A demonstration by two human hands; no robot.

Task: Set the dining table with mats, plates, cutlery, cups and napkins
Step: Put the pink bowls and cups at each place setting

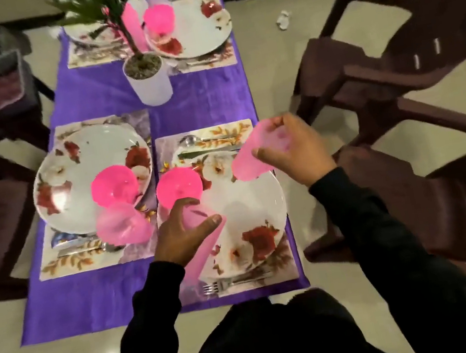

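Nearly done here: mats, floral white plates (250, 213), cutlery all sitting on the purple-clothed counter (139, 286). Left hand (181, 235) gripping a pink plastic cup (179, 190) at 6 o'clock, right hand (289, 152) fingers holding another cup (249, 161) at 3 o'clock. Napkins hard to tell.

Dim indoor light, soft blur, edges warped, floor glare

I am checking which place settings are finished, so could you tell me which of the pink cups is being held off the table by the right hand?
The pale pink cup at the near-right plate's far edge: the right hand holds it tilted, above the table.
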